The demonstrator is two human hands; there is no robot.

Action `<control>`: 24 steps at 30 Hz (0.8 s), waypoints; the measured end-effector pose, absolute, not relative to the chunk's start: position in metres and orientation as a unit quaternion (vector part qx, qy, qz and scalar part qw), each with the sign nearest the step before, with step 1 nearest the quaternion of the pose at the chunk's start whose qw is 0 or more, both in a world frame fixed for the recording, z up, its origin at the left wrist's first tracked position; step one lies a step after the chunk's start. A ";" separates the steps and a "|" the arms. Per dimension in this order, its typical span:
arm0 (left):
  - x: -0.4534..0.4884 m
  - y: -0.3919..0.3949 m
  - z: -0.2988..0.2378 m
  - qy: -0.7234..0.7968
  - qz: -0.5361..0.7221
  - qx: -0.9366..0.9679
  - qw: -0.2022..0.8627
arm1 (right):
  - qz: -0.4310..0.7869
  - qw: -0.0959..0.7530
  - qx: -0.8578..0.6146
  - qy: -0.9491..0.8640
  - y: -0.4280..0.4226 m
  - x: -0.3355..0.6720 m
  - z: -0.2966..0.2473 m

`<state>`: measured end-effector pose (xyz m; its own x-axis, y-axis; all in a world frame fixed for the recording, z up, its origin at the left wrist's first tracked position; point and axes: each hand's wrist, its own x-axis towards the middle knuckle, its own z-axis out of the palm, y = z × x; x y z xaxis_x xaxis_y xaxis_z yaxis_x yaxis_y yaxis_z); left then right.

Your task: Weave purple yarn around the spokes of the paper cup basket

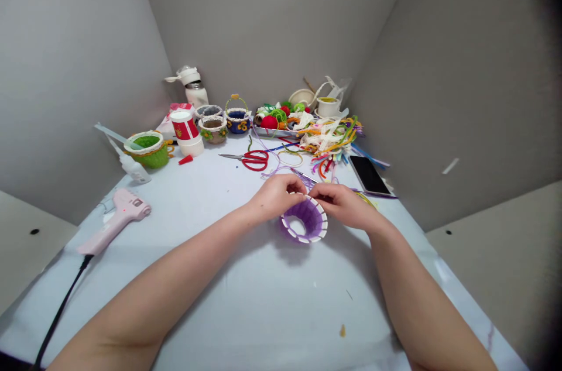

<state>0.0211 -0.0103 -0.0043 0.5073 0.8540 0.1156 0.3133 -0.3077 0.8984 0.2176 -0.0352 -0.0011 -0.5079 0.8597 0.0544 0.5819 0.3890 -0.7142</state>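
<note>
A small purple woven cup (305,220) with white rim slats lies tilted on the white table (246,289), its mouth toward me. My left hand (276,195) grips its far left rim with the fingers curled. My right hand (345,204) pinches the far right rim, where a purple pipe cleaner (302,175) runs off toward the back. Both hands touch the cup.
Red scissors (252,158) lie behind the hands. A black phone (369,175) is at the right, a pink glue gun (118,216) with a black cord at the left. Small baskets (213,128), a green cup (149,150), a red and white bottle (187,132) and a heap of pipe cleaners (327,140) line the back.
</note>
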 end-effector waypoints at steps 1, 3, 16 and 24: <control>0.021 -0.010 -0.005 0.389 0.314 0.750 0.432 | 0.325 0.213 -0.449 -0.805 -0.035 0.218 -0.001; 0.021 -0.010 -0.004 0.386 0.323 0.744 0.439 | 0.326 0.212 -0.451 -0.804 -0.036 0.218 0.000; 0.016 -0.008 0.002 0.433 0.262 0.659 0.557 | 0.350 0.217 -0.472 -0.779 -0.032 0.226 -0.006; 0.012 -0.012 0.015 0.450 0.211 0.713 0.494 | 0.323 0.215 -0.452 -0.803 -0.033 0.219 -0.002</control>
